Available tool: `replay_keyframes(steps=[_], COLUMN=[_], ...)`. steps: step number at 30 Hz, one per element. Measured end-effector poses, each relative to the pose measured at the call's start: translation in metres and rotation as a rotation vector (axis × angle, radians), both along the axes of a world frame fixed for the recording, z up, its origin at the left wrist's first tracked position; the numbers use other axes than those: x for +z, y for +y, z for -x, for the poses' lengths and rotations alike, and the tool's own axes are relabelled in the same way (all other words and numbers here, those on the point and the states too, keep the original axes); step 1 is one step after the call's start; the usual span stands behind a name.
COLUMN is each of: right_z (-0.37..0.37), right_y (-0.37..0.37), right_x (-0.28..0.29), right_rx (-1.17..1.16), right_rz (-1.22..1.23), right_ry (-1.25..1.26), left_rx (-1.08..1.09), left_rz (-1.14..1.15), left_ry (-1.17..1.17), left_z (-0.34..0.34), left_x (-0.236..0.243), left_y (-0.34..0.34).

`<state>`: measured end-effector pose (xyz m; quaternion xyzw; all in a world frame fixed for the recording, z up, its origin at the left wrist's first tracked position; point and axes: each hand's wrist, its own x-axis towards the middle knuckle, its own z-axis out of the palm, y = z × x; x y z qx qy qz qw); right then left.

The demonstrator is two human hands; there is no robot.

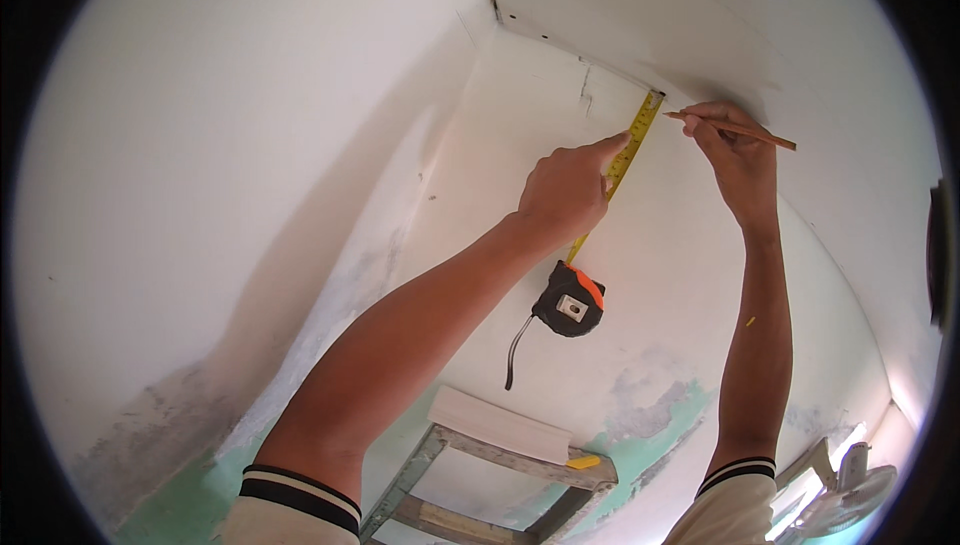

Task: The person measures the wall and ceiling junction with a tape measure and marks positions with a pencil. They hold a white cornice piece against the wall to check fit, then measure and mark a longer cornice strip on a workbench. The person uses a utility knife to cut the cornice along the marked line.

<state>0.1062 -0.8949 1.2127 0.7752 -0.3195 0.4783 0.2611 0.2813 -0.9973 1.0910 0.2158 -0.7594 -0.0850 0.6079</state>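
Observation:
My left hand [570, 185] grips the yellow blade of a tape measure and presses it against the white wall, forefinger stretched along it. The blade's end [650, 110] meets the edge where wall and ceiling join. Below the hand hangs the black and orange tape measure case [570, 300], with a dark wrist strap dangling from it. In my right hand [735, 150] is a brown pencil [745, 130], pinched between the fingers. Its tip points left, close beside the upper end of the blade.
Below stands a stepladder [500, 455] with a white trim piece [495, 422] and a small yellow object [583, 462] on its top. A fan [850, 490] is at lower right. Ceiling boards [620, 5] with dark screw heads are overhead. Green and grey patches mark the wall.

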Motion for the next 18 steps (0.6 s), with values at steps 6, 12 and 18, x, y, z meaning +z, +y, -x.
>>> replay_keyframes(steps=[6,12,18], right_z=[0.003,-0.004,-0.009], right_y=[-0.001,-0.010,-0.022], right_x=[0.002,0.002,0.003], right_rx=[-0.103,-0.045,-0.033], right_rz=[0.017,0.009,0.004], right_ry=[0.049,0.054,0.089], left_rx=[0.085,0.125,0.143], left_rz=[-0.001,-0.008,-0.028], left_ry=[-0.039,-0.002,-0.025], left_z=[0.006,0.014,0.012], left_x=[0.005,0.004,0.004], left_y=[0.005,0.004,0.007])
